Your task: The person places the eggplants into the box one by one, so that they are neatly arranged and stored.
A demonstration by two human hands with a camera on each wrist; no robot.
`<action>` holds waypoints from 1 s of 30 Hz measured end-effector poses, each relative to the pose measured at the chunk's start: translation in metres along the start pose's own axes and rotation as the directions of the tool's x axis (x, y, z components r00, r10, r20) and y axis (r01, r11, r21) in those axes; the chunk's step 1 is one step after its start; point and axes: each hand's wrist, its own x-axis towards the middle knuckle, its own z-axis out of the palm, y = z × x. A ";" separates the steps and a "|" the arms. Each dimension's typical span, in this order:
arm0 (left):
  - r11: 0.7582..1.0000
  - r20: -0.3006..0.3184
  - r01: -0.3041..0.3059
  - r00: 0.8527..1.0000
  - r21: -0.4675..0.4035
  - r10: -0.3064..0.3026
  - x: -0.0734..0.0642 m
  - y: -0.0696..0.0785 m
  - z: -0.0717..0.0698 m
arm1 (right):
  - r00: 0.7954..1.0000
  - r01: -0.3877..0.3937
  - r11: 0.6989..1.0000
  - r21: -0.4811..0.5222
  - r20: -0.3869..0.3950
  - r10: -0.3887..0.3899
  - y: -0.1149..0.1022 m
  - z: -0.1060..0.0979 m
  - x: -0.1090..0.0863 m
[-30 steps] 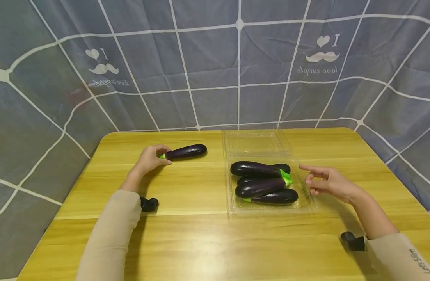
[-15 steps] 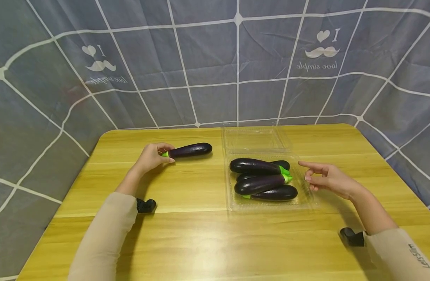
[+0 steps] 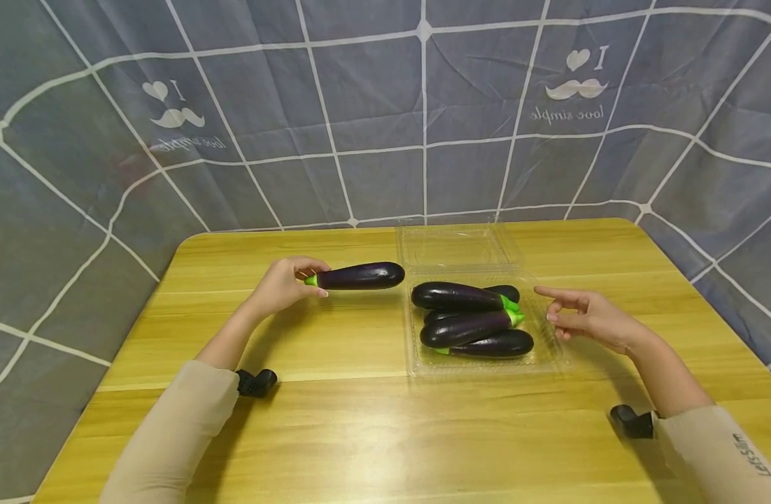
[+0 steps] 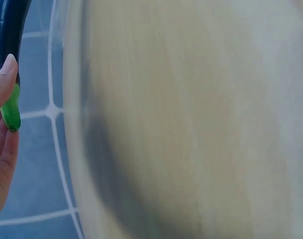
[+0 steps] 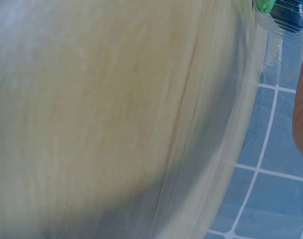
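My left hand (image 3: 289, 287) pinches an eggplant (image 3: 362, 276) by its green stem end, thumb on the near side. The eggplant lies level, and its blunt end points right, close to the left edge of a clear plastic clamshell box (image 3: 413, 360). It appears raised a little off the table. Several eggplants (image 3: 464, 330) lie piled in the box, some with green stems to the right. At the box's right rim is my right hand (image 3: 590, 322), index finger stretched out and other fingers loosely bent, holding nothing. Whether it touches the rim is hard to tell.
The box's transparent lid (image 3: 451, 248) is folded back toward the rear of the wooden table (image 3: 348, 434). A grey cloth (image 3: 379, 112) with white grid lines hangs behind and at both sides. Black wrist cameras (image 3: 257, 383) show at both sleeves.
My left hand has moved right with the eggplant, bringing its blunt end near the box, and has lifted it slightly. The right hand stays by the box.
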 end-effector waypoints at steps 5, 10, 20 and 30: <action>0.999 0.022 -0.053 0.998 0.004 0.053 -0.006 0.015 0.003 | 1.000 -0.011 1.000 -0.013 -0.009 0.011 0.000 -0.001 0.001; 0.998 0.033 -0.062 0.998 -0.014 0.062 -0.009 0.029 0.004 | 0.999 -0.030 0.999 -0.026 -0.022 0.029 0.002 -0.003 0.001; 0.996 0.050 -0.090 0.995 -0.014 0.091 -0.011 0.043 0.008 | 1.000 -0.009 1.000 -0.016 -0.001 0.008 0.001 -0.002 0.001; 0.988 0.074 -0.153 0.985 -0.026 0.155 -0.014 0.058 0.014 | 1.000 -0.028 0.999 -0.020 -0.014 0.028 0.002 -0.003 0.000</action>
